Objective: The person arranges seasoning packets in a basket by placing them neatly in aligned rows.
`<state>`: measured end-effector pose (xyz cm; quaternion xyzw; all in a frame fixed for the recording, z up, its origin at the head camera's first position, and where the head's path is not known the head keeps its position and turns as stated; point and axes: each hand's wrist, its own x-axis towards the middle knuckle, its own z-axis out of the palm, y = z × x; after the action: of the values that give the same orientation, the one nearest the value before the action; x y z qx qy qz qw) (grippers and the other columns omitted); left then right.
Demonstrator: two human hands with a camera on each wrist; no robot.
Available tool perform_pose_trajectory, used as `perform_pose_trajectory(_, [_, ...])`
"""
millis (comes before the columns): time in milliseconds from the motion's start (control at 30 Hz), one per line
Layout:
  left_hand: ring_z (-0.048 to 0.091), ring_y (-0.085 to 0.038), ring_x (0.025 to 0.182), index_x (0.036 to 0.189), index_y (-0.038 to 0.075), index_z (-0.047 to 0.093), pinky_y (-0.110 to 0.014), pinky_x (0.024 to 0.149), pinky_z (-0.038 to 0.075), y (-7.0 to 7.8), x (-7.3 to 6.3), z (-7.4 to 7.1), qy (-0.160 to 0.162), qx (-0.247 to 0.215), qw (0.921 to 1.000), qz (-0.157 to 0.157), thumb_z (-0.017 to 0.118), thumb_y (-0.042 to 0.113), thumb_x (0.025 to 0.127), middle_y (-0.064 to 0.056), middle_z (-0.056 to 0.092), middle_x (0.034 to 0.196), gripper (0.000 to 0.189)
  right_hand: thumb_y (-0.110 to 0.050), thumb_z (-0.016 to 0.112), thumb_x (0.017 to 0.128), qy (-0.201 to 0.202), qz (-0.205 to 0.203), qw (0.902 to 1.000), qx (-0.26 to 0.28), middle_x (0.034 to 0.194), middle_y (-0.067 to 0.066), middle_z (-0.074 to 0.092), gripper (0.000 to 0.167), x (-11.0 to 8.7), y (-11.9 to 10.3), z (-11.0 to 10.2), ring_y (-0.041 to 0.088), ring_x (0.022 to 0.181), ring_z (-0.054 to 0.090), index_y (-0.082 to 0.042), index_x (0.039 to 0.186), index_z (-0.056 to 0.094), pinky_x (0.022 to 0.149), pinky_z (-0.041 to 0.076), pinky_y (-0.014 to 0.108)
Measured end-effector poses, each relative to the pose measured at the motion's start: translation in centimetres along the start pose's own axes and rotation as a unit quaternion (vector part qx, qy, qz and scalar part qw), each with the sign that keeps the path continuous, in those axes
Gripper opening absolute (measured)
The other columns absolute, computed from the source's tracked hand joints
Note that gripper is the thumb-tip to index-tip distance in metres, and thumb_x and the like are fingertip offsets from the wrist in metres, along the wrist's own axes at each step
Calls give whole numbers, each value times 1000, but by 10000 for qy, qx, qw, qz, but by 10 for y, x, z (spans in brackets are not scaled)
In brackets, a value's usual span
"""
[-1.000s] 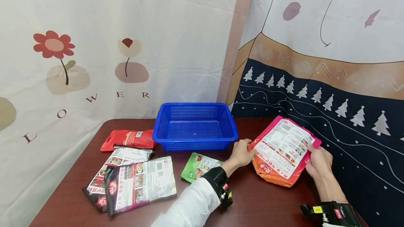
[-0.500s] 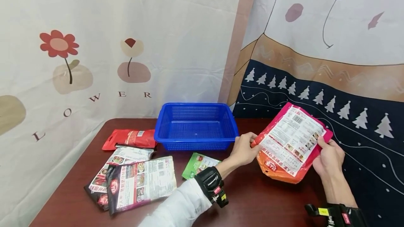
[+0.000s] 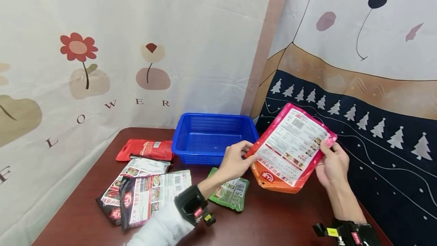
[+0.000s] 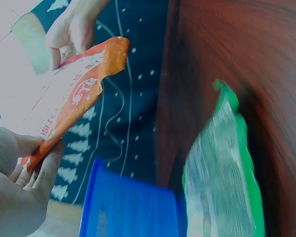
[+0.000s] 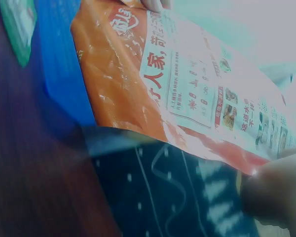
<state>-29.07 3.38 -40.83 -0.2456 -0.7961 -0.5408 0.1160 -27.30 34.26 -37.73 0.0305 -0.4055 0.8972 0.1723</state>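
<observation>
Both hands hold up a pink-and-orange food pouch [image 3: 290, 147], its white printed label facing the head camera. My left hand [image 3: 237, 160] pinches its left edge between thumb and fingers. On the opposite edge my right hand [image 3: 332, 164] grips it, thumb over the label side. The left wrist view shows the orange bottom [image 4: 116, 57] of the pouch raised above the table. Just behind and left of it stands a blue plastic basket [image 3: 215, 156]. Beneath my left forearm lies a green pouch [image 3: 233, 196], partly covered by the arm.
On the left of the dark red table [image 3: 273, 223] lie a red pouch [image 3: 145, 149] and two overlapping black-and-white pouches, the upper one [image 3: 153, 196] partly behind my left sleeve. A printed curtain [image 3: 205, 41] hangs behind the table; a dark blue one [image 3: 385, 162] borders its right side.
The held pouch has been lifted and then carried left, closer to the basket, with both hands on it. My left forearm now crosses over the green pouch. The head view has shifted slightly.
</observation>
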Motion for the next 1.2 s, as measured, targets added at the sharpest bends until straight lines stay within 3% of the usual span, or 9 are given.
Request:
perform_pose_trajectory(133, [87,-27,102,120,6,79,-26,83,68,-10,-9,-31,164,-151,9998,7,86,13,100,-13,86,110,23,-3,60,114,-192,-71,9996,-183,124,3,79,6,-4,17,30,13,107,79,-7,118,62,90,67,27])
perform_pose_trajectory(300, [86,-28,105,122,6,78,-25,83,68,-21,-19,-71,214,-380,9990,-74,86,12,100,-14,85,113,24,-8,59,115,-435,-87,9981,-417,121,4,83,21,-7,39,63,14,104,82,-7,136,61,90,69,29])
perform_pose_trajectory(400, [86,-27,107,125,6,77,-25,82,67,-27,-24,-93,151,-498,9986,-103,85,12,101,-16,85,115,26,-10,59,116,-454,-113,9974,-545,119,4,84,23,-7,51,81,14,103,82,-6,138,61,90,69,29])
perform_pose_trajectory(633, [84,-30,110,129,4,74,-28,81,68,-38,-28,-132,36,-737,9973,45,83,10,103,-20,82,121,28,-12,54,118,-506,-311,9956,-732,122,3,85,27,-9,71,117,13,106,83,-7,143,61,95,69,28])
perform_pose_trajectory(900, [81,-8,101,128,1,73,-27,78,67,-40,-25,-151,268,-650,9973,218,82,6,102,-23,81,117,27,-19,58,118,-694,-625,9906,-999,125,3,83,31,-13,82,136,16,109,80,-9,147,60,101,68,30])
perform_pose_trajectory(1200, [81,-13,106,132,4,72,-23,83,65,-41,-27,-151,216,-652,9975,141,81,9,104,-20,81,120,29,-22,60,117,-652,-760,9868,-1276,128,2,83,33,-17,80,140,18,114,75,-11,148,61,107,65,29])
